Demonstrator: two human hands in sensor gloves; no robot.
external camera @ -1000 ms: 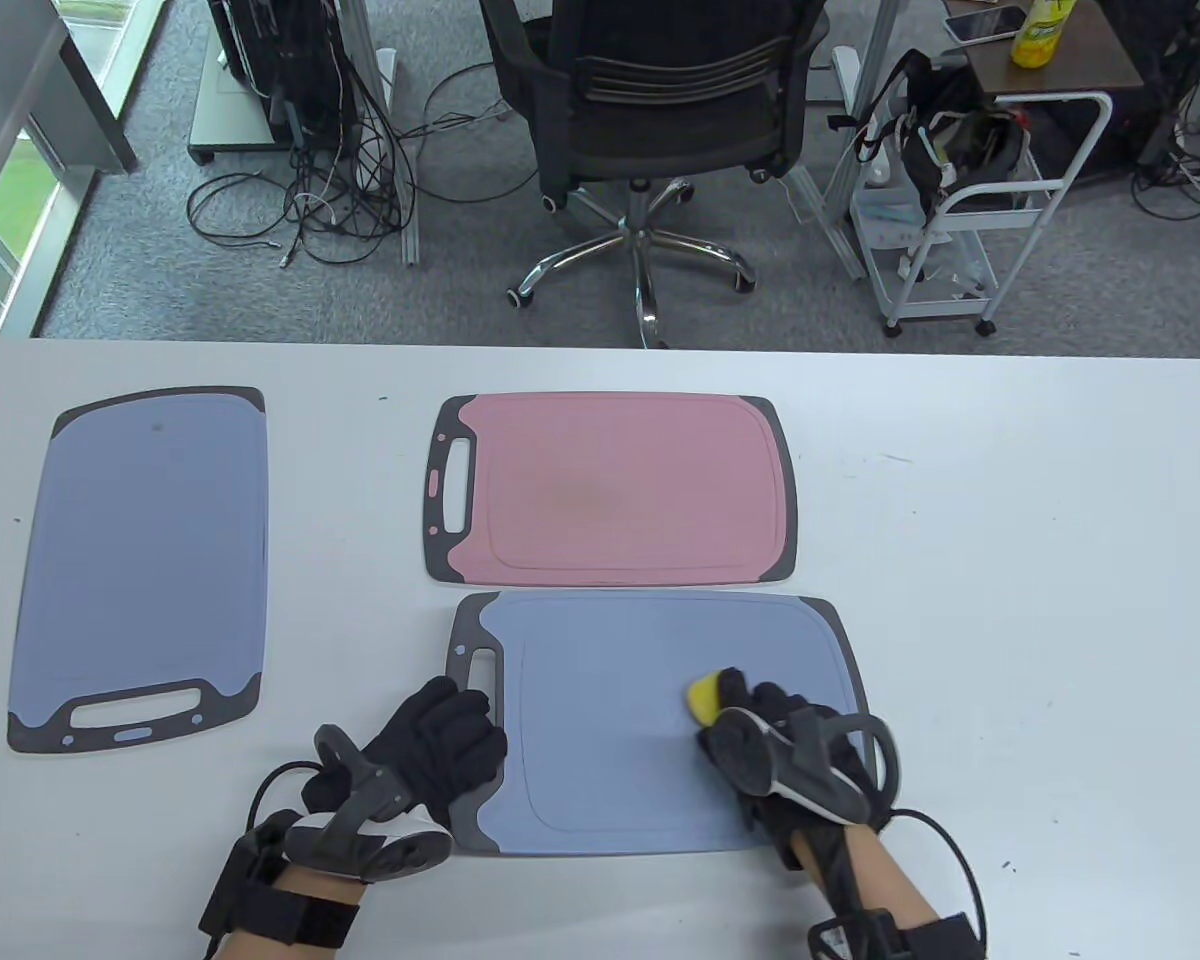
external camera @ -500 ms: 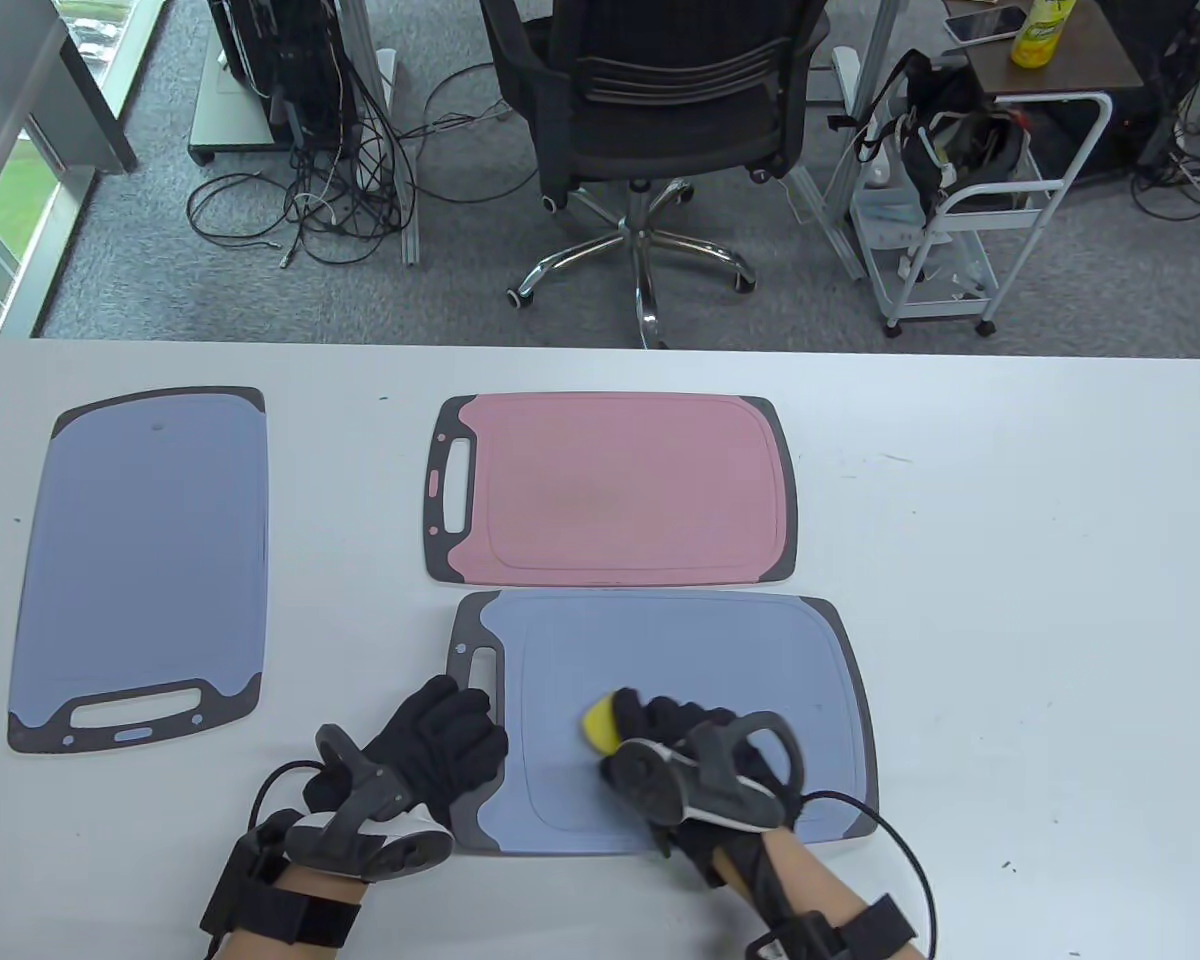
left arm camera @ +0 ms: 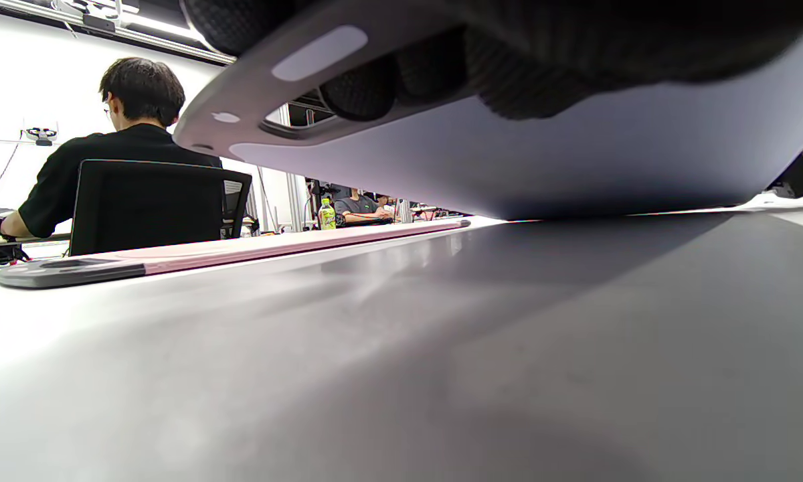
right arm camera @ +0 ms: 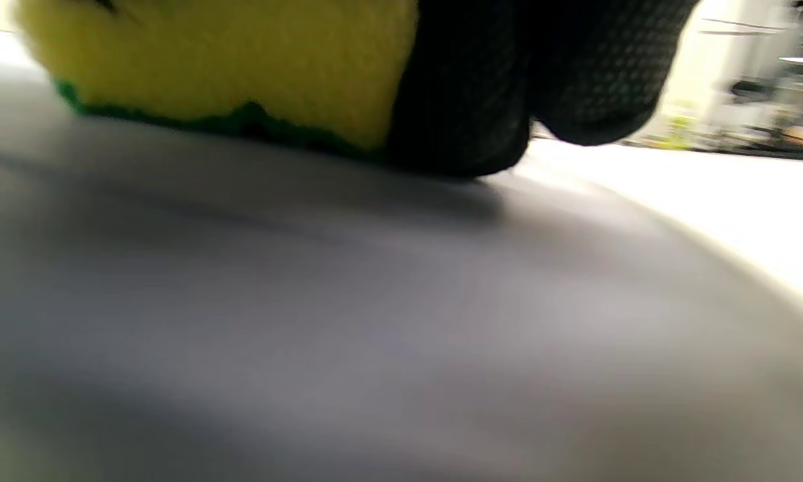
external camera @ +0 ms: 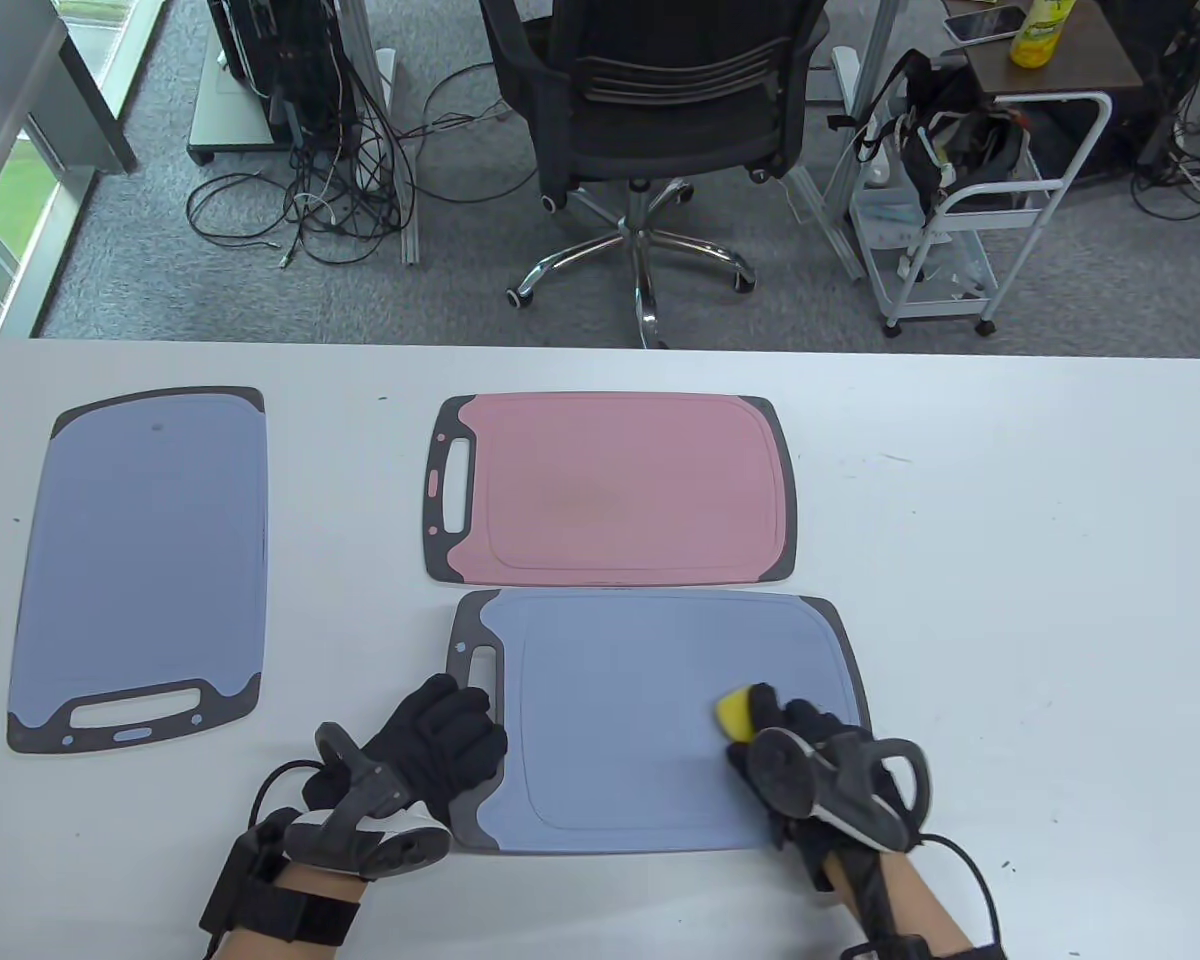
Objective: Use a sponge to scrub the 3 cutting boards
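Two gloved hands here: our right hand [external camera: 810, 750] grips the yellow sponge [external camera: 735, 711], green side down, pressing it onto the right part of the near blue cutting board [external camera: 620, 740]. Our left hand [external camera: 440, 735] lies with its fingers spread on that board's dark handle end, pinning it to the white table [external camera: 1010, 600]. Just beyond it, nearly touching, sits the pink cutting board [external camera: 610, 490], and well off to the left lies the second blue cutting board [external camera: 140, 560], handle toward us.
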